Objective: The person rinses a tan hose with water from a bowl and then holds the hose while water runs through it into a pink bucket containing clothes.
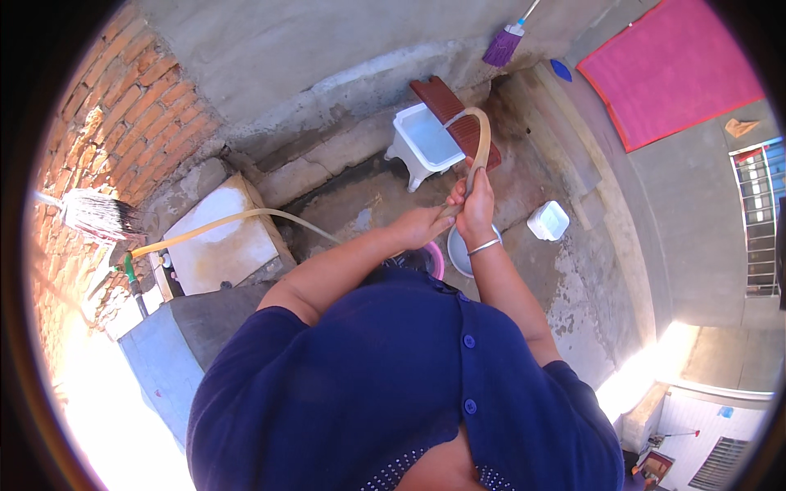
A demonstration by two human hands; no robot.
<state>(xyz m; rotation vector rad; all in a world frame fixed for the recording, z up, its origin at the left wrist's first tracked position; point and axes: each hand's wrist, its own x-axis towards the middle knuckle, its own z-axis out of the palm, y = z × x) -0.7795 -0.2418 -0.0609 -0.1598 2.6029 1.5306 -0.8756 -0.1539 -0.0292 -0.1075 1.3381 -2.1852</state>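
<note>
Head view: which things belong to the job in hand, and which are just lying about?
In use:
- hose, gripped by left hand and right hand
- white tub, catching the hose's water
- green fitting, probably feeding the hose

Apparently unused now:
- purple mop
- broom
- small white container
- pink cloth

L forearm (348, 260) & R forearm (514, 290) are stretched fwd; L hand (422, 227) & R hand (476, 209) are held close tog., curled.

Long tan flexible hose (482, 141) — free end arched over, mouth tipped leftward, water stream (455, 119) falling into white rectangular plastic basin (407, 142); rear stretch curving at left. Basin upright — pale bluish inside.
</note>
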